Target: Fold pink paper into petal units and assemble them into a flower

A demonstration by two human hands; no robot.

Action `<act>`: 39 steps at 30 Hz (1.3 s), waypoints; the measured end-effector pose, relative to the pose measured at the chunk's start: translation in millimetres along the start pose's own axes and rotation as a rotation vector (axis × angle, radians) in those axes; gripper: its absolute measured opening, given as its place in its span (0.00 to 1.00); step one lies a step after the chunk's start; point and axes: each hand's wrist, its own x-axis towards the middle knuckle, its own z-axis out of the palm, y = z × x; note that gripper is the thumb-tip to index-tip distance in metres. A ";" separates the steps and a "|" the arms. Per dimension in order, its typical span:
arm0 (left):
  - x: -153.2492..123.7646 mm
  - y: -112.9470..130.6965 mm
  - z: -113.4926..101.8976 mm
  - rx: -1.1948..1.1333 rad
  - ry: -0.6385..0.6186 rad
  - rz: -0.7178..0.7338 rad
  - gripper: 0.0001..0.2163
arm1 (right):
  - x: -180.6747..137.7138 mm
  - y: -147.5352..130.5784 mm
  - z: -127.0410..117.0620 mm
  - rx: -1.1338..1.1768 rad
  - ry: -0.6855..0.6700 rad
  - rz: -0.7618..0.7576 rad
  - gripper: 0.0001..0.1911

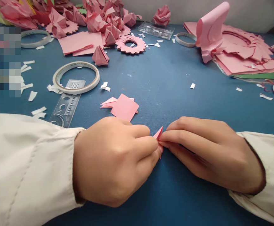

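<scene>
A small folded piece of pink paper (158, 133) is pinched between my two hands just above the blue table (174, 194). My left hand (115, 160) is closed on its left side, with the thumb mostly hidden beneath the fingers. From the right, my right hand (210, 150) grips the same piece between fingertips and thumb. Only a pointed tip of the paper shows; the fingers cover the rest. Just beyond my left hand lies a pink paper square (124, 107), resting on some folded pink pieces (107, 103).
A large tape roll (57, 78) overlaps a clear stencil ruler (66, 108) at left. Behind are a pink paper ring (121, 45), a folded cone (101, 56) and heaped pink paper flowers (99, 22). Stacked pink sheets (233, 64) lie at right. White scraps (193, 85) are scattered about.
</scene>
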 end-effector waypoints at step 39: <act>4.6 -1.0 2.3 -0.076 0.094 -0.024 0.20 | -16.9 1.1 -15.8 -0.041 -0.072 -0.122 0.09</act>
